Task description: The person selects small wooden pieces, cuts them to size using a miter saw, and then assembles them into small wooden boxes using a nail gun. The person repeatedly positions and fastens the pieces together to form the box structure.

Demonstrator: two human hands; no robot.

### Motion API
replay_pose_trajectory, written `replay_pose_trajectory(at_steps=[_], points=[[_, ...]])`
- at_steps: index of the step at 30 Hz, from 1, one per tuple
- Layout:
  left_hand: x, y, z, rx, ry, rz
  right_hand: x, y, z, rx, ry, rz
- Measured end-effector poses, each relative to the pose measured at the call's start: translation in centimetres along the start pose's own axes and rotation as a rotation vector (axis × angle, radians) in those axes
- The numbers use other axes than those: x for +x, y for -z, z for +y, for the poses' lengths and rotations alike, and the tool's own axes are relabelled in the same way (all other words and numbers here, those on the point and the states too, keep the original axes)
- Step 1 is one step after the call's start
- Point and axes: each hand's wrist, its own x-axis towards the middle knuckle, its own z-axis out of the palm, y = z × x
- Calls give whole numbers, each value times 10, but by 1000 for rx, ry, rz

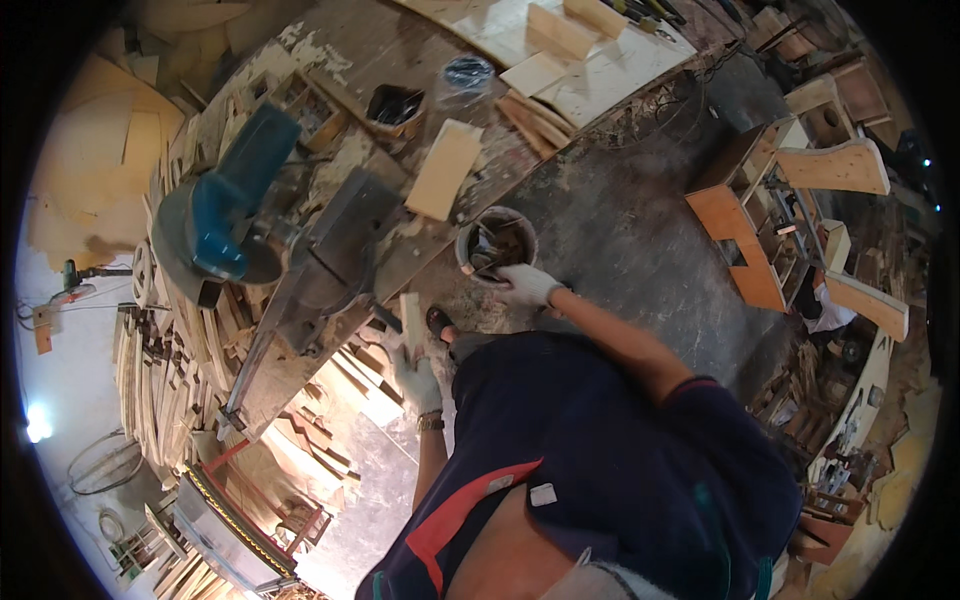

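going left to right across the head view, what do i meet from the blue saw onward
Blue saw → gloved left hand → round bucket → wooden frame.

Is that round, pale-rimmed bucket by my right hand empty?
Not empty: pieces show inside the round, pale-rimmed bucket. What they are, I cannot tell.

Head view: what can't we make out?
All in the head view:
Wood strip, lower end: hidden by the left hand.
Bucket, contents: too small and dim to identify.
Right hand, whether gripping: too small to tell.
Pale board: cut off by upper edge.
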Motion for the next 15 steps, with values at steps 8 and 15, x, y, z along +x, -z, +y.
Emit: replay_pose_trajectory(at_steps=[8, 15], points=[[7, -210, 147, -376, 4, -264, -266, 58, 213, 305, -593, 462], [61, -303, 246, -431, 125, -307, -372, 64, 289, 887, -1065, 877]])
